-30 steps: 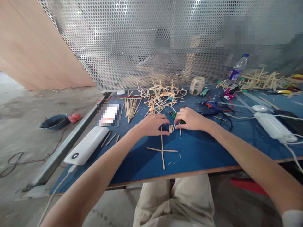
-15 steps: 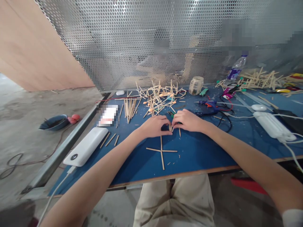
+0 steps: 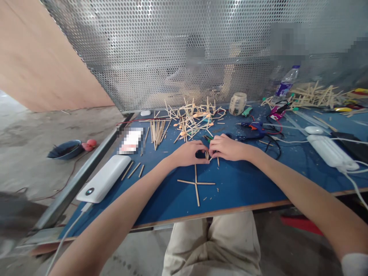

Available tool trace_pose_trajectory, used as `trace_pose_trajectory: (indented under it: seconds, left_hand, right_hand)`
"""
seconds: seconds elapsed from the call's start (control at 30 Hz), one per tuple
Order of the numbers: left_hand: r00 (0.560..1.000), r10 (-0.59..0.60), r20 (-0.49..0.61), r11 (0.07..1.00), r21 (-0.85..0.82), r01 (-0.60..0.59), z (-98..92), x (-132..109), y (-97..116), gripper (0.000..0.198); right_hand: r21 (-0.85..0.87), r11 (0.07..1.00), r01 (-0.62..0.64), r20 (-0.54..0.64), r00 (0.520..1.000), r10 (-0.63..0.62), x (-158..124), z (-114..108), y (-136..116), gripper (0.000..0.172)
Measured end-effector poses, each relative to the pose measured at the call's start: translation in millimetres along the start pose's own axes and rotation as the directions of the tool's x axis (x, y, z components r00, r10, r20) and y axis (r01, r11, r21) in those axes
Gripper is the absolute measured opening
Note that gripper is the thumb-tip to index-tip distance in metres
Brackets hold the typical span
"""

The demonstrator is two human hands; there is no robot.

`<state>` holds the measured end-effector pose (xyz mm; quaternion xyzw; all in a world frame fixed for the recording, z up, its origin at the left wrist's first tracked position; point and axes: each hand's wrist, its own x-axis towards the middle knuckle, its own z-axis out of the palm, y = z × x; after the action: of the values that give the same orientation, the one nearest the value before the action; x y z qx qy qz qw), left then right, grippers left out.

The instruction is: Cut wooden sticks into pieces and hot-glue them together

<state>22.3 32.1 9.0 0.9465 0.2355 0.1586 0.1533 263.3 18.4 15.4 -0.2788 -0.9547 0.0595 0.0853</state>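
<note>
On the blue tabletop point(image 3: 161, 191), my left hand point(image 3: 192, 153) is curled with thumb and fingers around a few short wooden sticks point(image 3: 207, 155). My right hand point(image 3: 222, 147) touches my left fingertips and pinches a short stick point(image 3: 212, 157) that slants at the bundle's right side. Nearer to me, thin sticks lie as a cross point(image 3: 196, 183), its upper arm reaching toward my left hand. Another stick point(image 3: 218, 161) lies just below my right hand. Green-handled pliers point(image 3: 209, 138) are partly hidden behind my hands.
Behind my hands lies a tangled pile of sticks point(image 3: 192, 119). A white power bank point(image 3: 105, 179) and several cut sticks point(image 3: 134, 171) are at the left. To the right are a glue gun point(image 3: 251, 131), a jar point(image 3: 238, 103), a bottle point(image 3: 285, 84) and a power strip point(image 3: 330, 153).
The short stick in my right fingers has tilted, its lower end now pointing toward my left thumb. A dark blurred shape has appeared on the floor at the lower left.
</note>
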Motion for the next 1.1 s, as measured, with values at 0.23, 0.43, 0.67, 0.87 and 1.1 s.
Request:
trace_pose_trajectory:
  seconds: [0.23,0.43,0.67,0.87,1.1]
  left_hand:
    - [1.0,-0.014,0.004,1.0,-0.002,0.014,0.0,2,3,0.035]
    - [1.0,-0.022,0.012,0.996,0.084,0.021,2.8,1,0,0.046]
    - [1.0,-0.006,0.012,0.996,0.093,0.005,4.9,1,-2,0.044]
    - [1.0,0.005,0.024,0.998,0.057,-0.006,7.8,4,-3,0.041]
    - [0.981,0.087,-0.173,0.983,0.175,-0.057,-3.3,5,-4,0.037]
  right_hand:
    - [-0.043,0.999,-0.001,0.069,0.998,0.004,-6,-1,-6,0.023]
    - [0.198,0.968,-0.152,0.032,0.988,0.148,-10,-18,-4,0.022]
    - [0.386,0.921,-0.057,-0.309,0.933,0.187,-1,-15,-9,0.026]
    - [0.433,0.897,-0.084,-0.456,0.838,0.299,2,-7,-11,0.03]
    - [0.685,0.722,-0.101,-0.426,0.748,0.509,9,-1,-10,0.02]
